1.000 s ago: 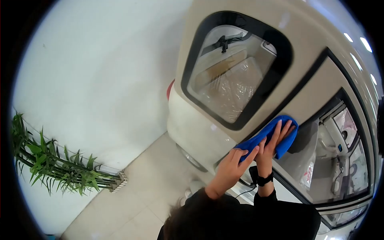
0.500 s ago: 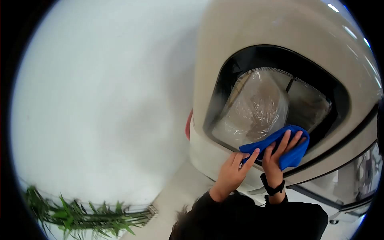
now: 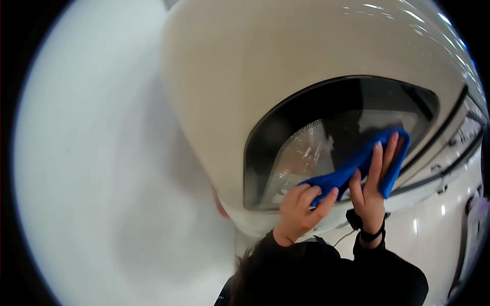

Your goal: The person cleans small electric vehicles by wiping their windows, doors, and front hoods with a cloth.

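Note:
A blue cloth lies bunched against the lower right of a dark curved window in a cream vehicle body. My left hand has its fingers curled on the left end of the cloth, with the index finger pointing along its lower edge. Flat on the right part of the cloth rests my right hand, fingers stretched and somewhat apart, pressing it to the glass. A black band circles the right wrist. Crinkled clear plastic shows behind the glass.
A white wall stands to the left of the vehicle. A red lamp sits at the body's left edge. Side windows run off at the right above a shiny pale floor.
My view has shifted right, and the plant at lower left has left it. Both hands and the cloth have moved, the right hand and the cloth's right end reaching higher up the glass.

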A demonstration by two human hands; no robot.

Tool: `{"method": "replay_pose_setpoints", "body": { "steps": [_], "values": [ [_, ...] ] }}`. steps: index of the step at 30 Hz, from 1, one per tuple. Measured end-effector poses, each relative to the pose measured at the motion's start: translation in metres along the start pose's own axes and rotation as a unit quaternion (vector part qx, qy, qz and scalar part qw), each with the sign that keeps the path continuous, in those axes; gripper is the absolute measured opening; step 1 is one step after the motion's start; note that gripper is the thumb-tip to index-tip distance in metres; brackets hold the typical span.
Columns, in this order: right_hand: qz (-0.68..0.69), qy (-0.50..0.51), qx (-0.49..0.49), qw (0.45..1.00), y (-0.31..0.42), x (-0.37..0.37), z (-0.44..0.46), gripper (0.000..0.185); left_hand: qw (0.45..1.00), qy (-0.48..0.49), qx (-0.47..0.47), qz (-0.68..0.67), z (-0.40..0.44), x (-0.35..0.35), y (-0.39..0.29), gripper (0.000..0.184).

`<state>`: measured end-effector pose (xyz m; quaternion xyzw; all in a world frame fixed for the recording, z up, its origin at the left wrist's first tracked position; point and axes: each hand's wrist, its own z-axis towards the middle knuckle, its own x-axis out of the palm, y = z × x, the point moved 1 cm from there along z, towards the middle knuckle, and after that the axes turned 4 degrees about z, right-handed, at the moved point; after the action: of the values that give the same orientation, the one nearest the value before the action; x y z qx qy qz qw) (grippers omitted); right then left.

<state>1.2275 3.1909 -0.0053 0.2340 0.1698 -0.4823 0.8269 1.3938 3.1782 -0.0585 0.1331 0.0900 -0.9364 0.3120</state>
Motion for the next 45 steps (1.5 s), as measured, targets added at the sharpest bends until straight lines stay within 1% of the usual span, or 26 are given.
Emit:
{"method": "replay_pose_setpoints", "body": {
  "steps": [2, 4, 8, 10, 11, 12, 13, 15, 16, 18, 20, 22, 23, 25, 26, 28, 30, 32, 34, 36, 37, 38, 40, 41, 43, 45],
  "values": [
    [0.006, 0.009, -0.008, 1.000, 0.027, -0.009, 0.028, 0.061, 0.999, -0.018, -0.005, -0.027, 0.013, -0.014, 0.009, 0.049],
    [0.022, 0.022, -0.023, 0.999, 0.049, -0.007, 0.045, 0.059, 0.998, -0.058, -0.024, 0.009, 0.023, -0.033, 0.018, 0.046],
    [0.073, 0.088, -0.111, 0.987, 0.075, 0.016, 0.048, 0.060, 0.994, -0.087, -0.059, -0.010, -0.010, -0.044, 0.036, 0.046],
    [0.075, 0.087, -0.143, 0.983, 0.099, 0.033, 0.046, 0.061, 0.978, -0.112, -0.176, 0.000, -0.039, -0.055, 0.051, 0.038],
    [0.060, 0.081, -0.162, 0.982, 0.118, 0.045, 0.047, 0.060, 0.978, -0.066, -0.199, 0.010, -0.041, -0.072, 0.059, 0.041],
    [0.046, 0.072, -0.182, 0.980, 0.124, 0.059, 0.039, 0.058, 0.981, -0.063, -0.185, -0.004, -0.053, -0.076, 0.064, 0.041],
    [0.033, 0.060, -0.176, 0.982, 0.127, 0.068, 0.030, 0.058, 0.973, -0.050, -0.223, -0.001, -0.068, -0.075, 0.067, 0.040],
    [0.114, 0.125, -0.144, 0.975, 0.133, 0.082, 0.020, 0.051, 0.951, -0.004, -0.311, -0.006, -0.088, -0.080, 0.073, 0.042],
    [0.104, 0.118, -0.140, 0.978, 0.132, 0.085, 0.020, 0.051, 0.953, -0.003, -0.302, -0.015, -0.089, -0.077, 0.074, 0.042],
    [0.115, 0.142, -0.159, 0.970, 0.134, 0.087, 0.019, 0.046, 0.945, -0.054, -0.321, -0.037, -0.087, -0.079, 0.071, 0.046],
    [0.112, 0.138, -0.161, 0.971, 0.132, 0.082, 0.019, 0.046, 0.955, -0.074, -0.288, 0.000, -0.080, -0.075, 0.072, 0.051],
    [0.114, 0.134, -0.167, 0.970, 0.125, 0.079, 0.024, 0.045, 0.977, -0.110, -0.184, 0.018, -0.050, -0.071, 0.066, 0.061],
    [0.111, 0.111, -0.180, 0.971, 0.120, 0.078, 0.028, 0.047, 0.978, -0.104, -0.182, 0.017, -0.036, -0.068, 0.064, 0.061],
    [0.101, 0.081, -0.190, 0.973, 0.106, 0.067, 0.035, 0.053, 0.992, -0.045, -0.036, 0.109, -0.005, -0.058, 0.055, 0.064],
    [0.102, 0.079, -0.188, 0.974, 0.098, 0.057, 0.038, 0.053, 0.992, -0.043, -0.034, 0.109, 0.003, -0.050, 0.051, 0.064],
    [0.135, 0.065, -0.122, 0.981, 0.078, 0.035, 0.046, 0.056, 0.994, -0.062, 0.030, 0.081, 0.019, -0.034, 0.044, 0.064],
    [0.102, 0.033, -0.122, 0.987, 0.054, 0.012, 0.053, 0.059, 0.997, -0.040, 0.013, 0.060, 0.039, -0.025, 0.029, 0.062],
    [0.072, 0.007, -0.129, 0.989, 0.045, -0.010, 0.063, 0.061, 0.995, 0.071, 0.012, 0.064, 0.073, -0.027, 0.010, 0.080],
    [0.013, -0.036, -0.071, 0.997, 0.026, -0.029, 0.064, 0.067, 0.997, 0.038, 0.069, 0.024, 0.092, -0.005, -0.004, 0.082],
    [0.018, -0.045, -0.029, 0.998, 0.007, -0.044, 0.057, 0.064, 0.995, 0.056, 0.085, 0.017, 0.102, 0.014, -0.025, 0.078],
    [0.008, -0.054, -0.015, 0.998, -0.004, -0.049, 0.051, 0.065, 0.995, 0.009, 0.092, -0.028, 0.101, 0.031, -0.031, 0.072],
    [-0.002, -0.062, 0.000, 0.998, -0.014, -0.051, 0.045, 0.066, 0.996, 0.005, 0.084, -0.015, 0.097, 0.039, -0.037, 0.072],
    [-0.021, -0.074, 0.024, 0.997, -0.031, -0.046, 0.027, 0.062, 0.992, 0.059, 0.099, -0.043, 0.089, 0.053, -0.046, 0.067],
    [-0.022, -0.068, 0.050, 0.996, -0.031, -0.042, 0.017, 0.059, 0.994, 0.051, 0.092, -0.032, 0.082, 0.056, -0.047, 0.067],
    [-0.059, -0.051, 0.072, 0.994, -0.033, -0.030, -0.009, 0.058, 0.986, 0.135, 0.100, -0.024, 0.065, 0.057, -0.049, 0.061],
    [-0.049, -0.044, 0.077, 0.995, -0.032, -0.023, -0.013, 0.058, 0.983, 0.147, 0.105, 0.012, 0.057, 0.050, -0.044, 0.058]
  ]
}}
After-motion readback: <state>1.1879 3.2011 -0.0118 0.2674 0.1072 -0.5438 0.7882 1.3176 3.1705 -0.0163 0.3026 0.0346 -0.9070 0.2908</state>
